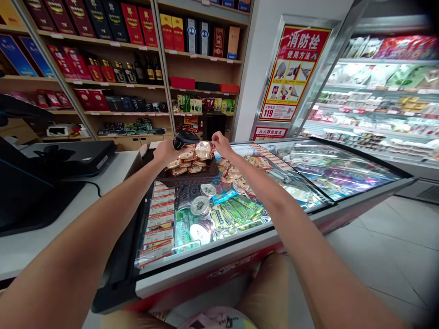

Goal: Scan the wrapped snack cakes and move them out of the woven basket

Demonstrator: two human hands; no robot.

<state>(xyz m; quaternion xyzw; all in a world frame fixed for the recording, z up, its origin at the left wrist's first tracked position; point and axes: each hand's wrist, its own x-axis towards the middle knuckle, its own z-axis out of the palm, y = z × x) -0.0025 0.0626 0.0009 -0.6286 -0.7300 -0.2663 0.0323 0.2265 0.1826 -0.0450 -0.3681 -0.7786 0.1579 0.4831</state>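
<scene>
My left hand [166, 151] is closed around a black handheld scanner [187, 136], with the head of the scanner over a dark brown woven basket [185, 180]. Several round flat biscuits [187, 163] in clear wrappers with red print lie piled in that basket. Just right of the scanner, my right hand [221, 142] pinches the edge of one wrapped round biscuit [204, 150] and holds it up above the pile. More wrapped biscuits [235, 172] lie loose on the freezer's glass top, beneath my right forearm.
The basket rests on a glass-topped chest freezer [206, 260] with packaged goods inside. Price label strips [159, 224] line its left part. A counter [68, 183] with a dark monitor [24, 160] stands left. Shelves of boxes [113, 18] and a lit refrigerated display [384, 96] stand behind.
</scene>
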